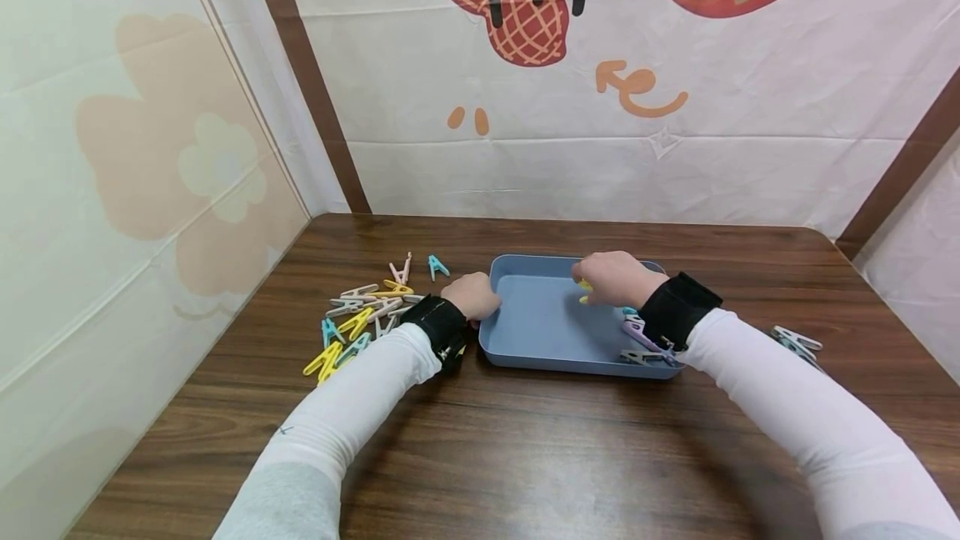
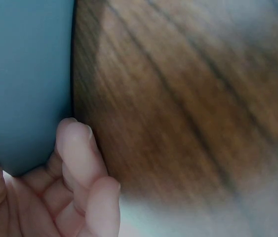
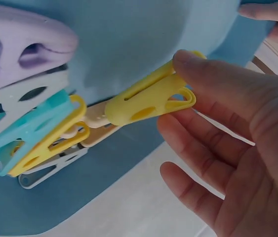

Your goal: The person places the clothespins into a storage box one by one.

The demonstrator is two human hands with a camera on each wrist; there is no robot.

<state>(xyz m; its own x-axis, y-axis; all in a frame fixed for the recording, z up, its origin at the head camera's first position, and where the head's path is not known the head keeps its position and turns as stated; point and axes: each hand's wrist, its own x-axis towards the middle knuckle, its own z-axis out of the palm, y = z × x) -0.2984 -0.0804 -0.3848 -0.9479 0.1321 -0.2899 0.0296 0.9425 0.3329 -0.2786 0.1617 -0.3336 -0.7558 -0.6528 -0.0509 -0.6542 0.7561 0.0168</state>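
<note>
A blue tray point(image 1: 547, 363) lies on the table. At its left end my left hand point(image 1: 472, 297) holds the rim, the fingers point(image 2: 79, 153) curled against the tray's wall. Over the tray's right part, my right hand point(image 1: 621, 277) pinches a yellow clothespin point(image 3: 151, 101) between thumb and fingers. Along that side of the tray lies a row of clothespins: purple point(image 3: 40, 42), grey point(image 3: 30, 94), teal point(image 3: 32, 123), yellow point(image 3: 50, 148) and beige point(image 3: 101, 136). The held yellow clothespin's tip meets the beige one; whether it bears on it I cannot tell.
Left of the tray is a loose pile of clothespins point(image 1: 356, 322) in several colours. A blue clothespin point(image 1: 438, 267) and a pink one point(image 1: 401, 269) lie behind the pile. More grey clothespins point(image 1: 797, 342) sit at the right, beyond my right forearm. A white cloth point(image 1: 525, 177) hangs behind the table.
</note>
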